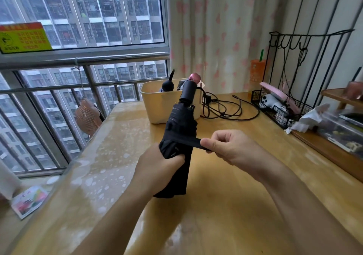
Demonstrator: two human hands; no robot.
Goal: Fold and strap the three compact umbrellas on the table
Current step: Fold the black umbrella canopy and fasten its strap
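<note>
A black compact umbrella (179, 125) is held upright above the wooden table (225, 205), handle end up and folded canopy hanging down. My left hand (157, 168) grips its bundled canopy around the middle. My right hand (229, 146) pinches the end of the umbrella's black strap (188, 141), which is pulled taut to the right across the canopy. Behind, a beige bin (155, 105) holds two more umbrellas: a black round handle (168, 86) and a pink handle (194, 77) stick out of it.
Black cables (225, 109) lie behind the umbrella. A black wire rack (280, 109) with small items stands at the right, beside crumpled plastic and a wooden shelf (337, 97). A printed card (29, 199) lies beyond the table's left edge. Window railing runs along the left.
</note>
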